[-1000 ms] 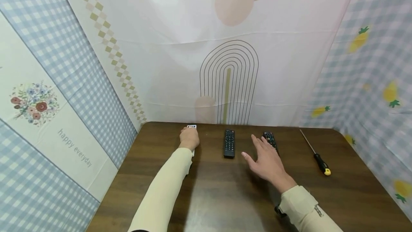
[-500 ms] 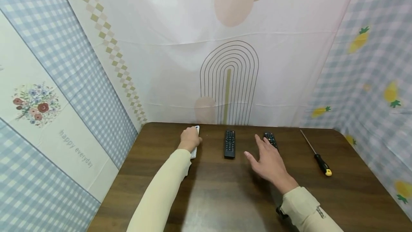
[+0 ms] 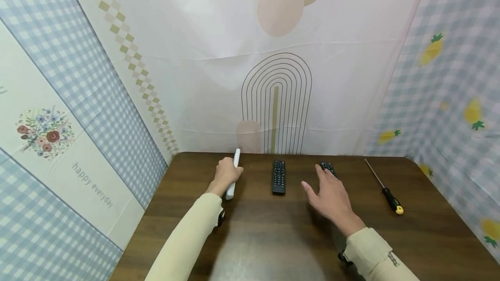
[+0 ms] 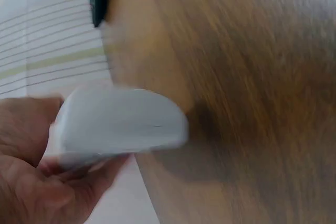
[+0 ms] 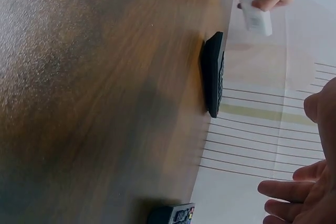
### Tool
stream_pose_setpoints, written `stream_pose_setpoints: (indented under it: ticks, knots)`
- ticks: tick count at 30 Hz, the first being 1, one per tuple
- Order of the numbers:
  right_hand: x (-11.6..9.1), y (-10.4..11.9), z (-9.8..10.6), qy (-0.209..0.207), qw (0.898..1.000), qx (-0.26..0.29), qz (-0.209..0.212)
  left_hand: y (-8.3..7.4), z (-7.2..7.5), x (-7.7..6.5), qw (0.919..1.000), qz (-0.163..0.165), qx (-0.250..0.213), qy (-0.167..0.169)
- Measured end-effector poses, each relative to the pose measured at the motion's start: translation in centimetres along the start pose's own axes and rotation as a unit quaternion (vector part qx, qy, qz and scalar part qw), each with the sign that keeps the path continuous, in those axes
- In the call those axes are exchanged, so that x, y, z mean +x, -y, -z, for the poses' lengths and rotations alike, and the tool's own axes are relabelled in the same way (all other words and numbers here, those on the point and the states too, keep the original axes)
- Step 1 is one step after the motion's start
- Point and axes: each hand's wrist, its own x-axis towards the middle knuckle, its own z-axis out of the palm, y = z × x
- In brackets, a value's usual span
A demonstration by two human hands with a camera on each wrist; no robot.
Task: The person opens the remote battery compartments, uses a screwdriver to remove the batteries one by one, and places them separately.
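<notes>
My left hand grips a white remote control between thumb and fingers at the far left of the table. In the left wrist view its rounded white end faces the camera, with the table below it. The right wrist view shows the remote up off the tabletop, with its buttons out of sight. Over the right side, my right hand hovers with fingers spread and nothing held. Just beyond its fingertips lies a black remote control, partly covered by the hand.
Another black remote lies between the two hands on the brown wooden table. A screwdriver with a black and yellow handle is at the right. Fabric sheets hang behind the table's far edge and along both sides.
My left hand has lifted the white remote and turned it onto its edge, drawing it slightly nearer. My right hand has shifted a little right, still spread.
</notes>
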Motion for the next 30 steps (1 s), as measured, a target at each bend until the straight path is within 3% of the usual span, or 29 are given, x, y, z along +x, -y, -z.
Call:
stream_pose_setpoints:
  ticks: [1,5,9,14,20,26,30]
  knots:
    - [0.0,0.0,0.0,-0.002,1.0,0.0,0.0,-0.1,0.2,-0.2,0.9997,0.004,-0.026,0.002]
    - [0.0,0.0,-0.1,-0.005,1.0,0.004,-0.002,-2.6,2.7,-3.2,0.9915,-0.012,-0.129,-0.002]
    - [-0.1,0.1,-0.1,-0.006,1.0,0.011,-0.002,-3.8,3.7,-5.5,0.9742,-0.012,-0.225,0.019]
    - [-0.8,-0.2,0.2,-0.006,1.0,0.019,-0.013,-3.7,4.0,-7.5,0.949,-0.005,-0.309,0.062]
    - [-1.1,-0.6,0.5,-0.01,1.0,0.022,-0.016,-3.3,4.0,-8.7,0.9353,-0.016,-0.348,0.064]
    - [-1.1,-0.6,0.3,-0.012,1.0,0.021,-0.012,-3.5,4.1,-9.2,0.9331,-0.015,-0.354,0.061]
    - [-1.1,-0.5,0.1,-0.017,1.0,0.022,-0.002,-3.5,4.0,-9.4,0.9263,-0.009,-0.373,0.053]
